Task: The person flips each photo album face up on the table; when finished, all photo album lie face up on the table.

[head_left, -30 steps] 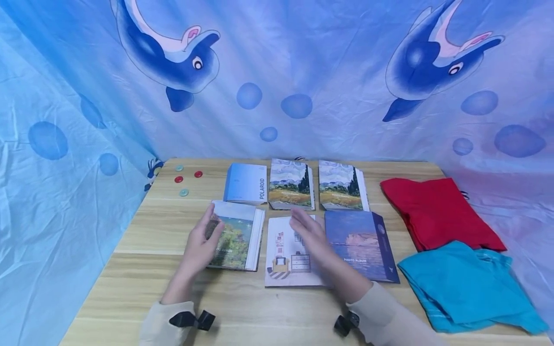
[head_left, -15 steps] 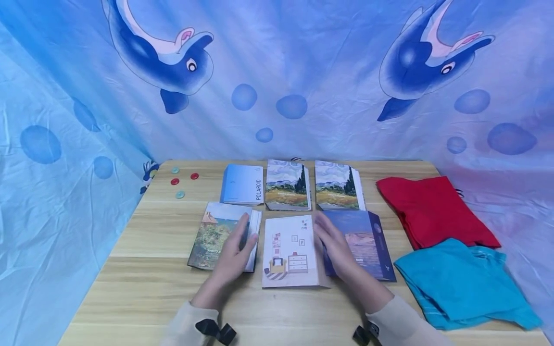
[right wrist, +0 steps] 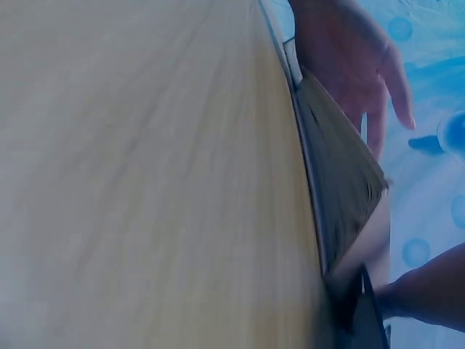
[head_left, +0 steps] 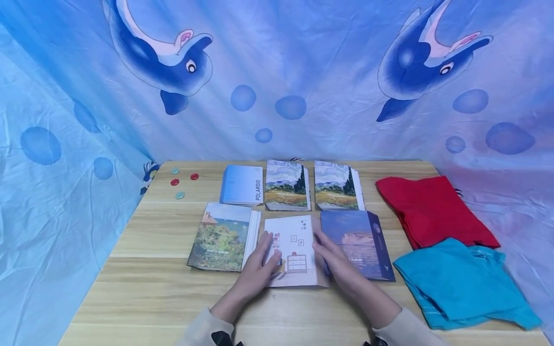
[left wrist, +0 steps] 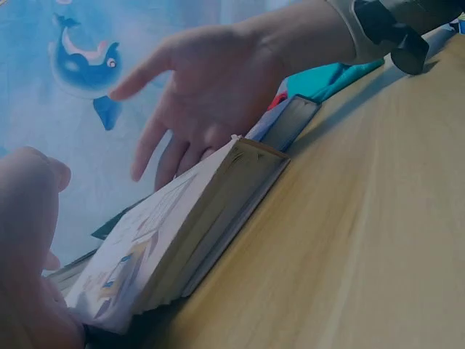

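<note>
A white photo album [head_left: 296, 262] with a drawn room on its cover lies in the middle of the front row on the table. My left hand [head_left: 254, 269] is at its left edge, thumb over the cover side, covering part of the drawing. Along the album's right side lies my right hand [head_left: 339, 264], its fingers extended and the thumb raised in the left wrist view. Left of the white album is a garden-picture photo album [head_left: 220, 242]. On the other side, a purple sea-cliff photo album [head_left: 356, 238] is partly hidden by my right hand.
Behind stand a blue POLAROID album [head_left: 242, 185] and two matching landscape albums, one in the middle [head_left: 287, 185] and one farther right [head_left: 337, 185]. Several red and green buttons [head_left: 175, 182] lie at back left. Folded red cloth [head_left: 437, 211] and teal cloth [head_left: 467, 283] are at right.
My left hand has moved right, from the garden-picture album to the white album's left edge. The garden-picture album shifted left earlier. My right hand moved slightly down along the white album's right side.
</note>
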Available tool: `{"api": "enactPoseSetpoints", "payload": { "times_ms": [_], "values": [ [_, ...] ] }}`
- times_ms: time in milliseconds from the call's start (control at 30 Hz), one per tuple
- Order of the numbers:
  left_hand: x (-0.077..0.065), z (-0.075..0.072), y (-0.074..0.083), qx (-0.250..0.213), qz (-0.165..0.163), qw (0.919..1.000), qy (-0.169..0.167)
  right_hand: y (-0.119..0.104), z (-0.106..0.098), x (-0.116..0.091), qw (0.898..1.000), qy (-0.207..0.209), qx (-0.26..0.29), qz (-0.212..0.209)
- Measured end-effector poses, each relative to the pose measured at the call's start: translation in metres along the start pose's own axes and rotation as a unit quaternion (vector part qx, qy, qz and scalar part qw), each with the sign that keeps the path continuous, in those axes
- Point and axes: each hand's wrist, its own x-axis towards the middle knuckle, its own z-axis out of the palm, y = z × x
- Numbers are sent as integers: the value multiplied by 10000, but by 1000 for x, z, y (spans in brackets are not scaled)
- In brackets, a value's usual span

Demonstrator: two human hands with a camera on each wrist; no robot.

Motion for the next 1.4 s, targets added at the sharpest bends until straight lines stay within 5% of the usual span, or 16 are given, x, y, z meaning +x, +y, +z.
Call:
{"api": "enactPoseSetpoints", "payload": {
  "times_ms": [167,267,433,667,967,1133,1400],
  "values": [
    [5,1,2,-235,-154,9996,-58,-2,7,1,9982,-341,389,-317],
    [9,3,4,-453,-76,9989,-99,-2,9,2,9968,-204,521,-570],
    [15,9,4,-624,-9,9980,-36,-4,14,3,9926,391,587,-988],
    [30,22,7,-696,-143,9975,68,-10,17,11,9804,1430,-199,-1341],
    [38,23,12,-1370,-537,9890,-132,-17,12,18,9868,1291,368,-906],
    [38,22,20,-1850,-360,9810,-454,-25,15,18,9856,1252,394,-1070],
    [29,11,46,-2141,362,9743,-599,-33,22,16,9859,1106,382,-1193]
  ]
}}
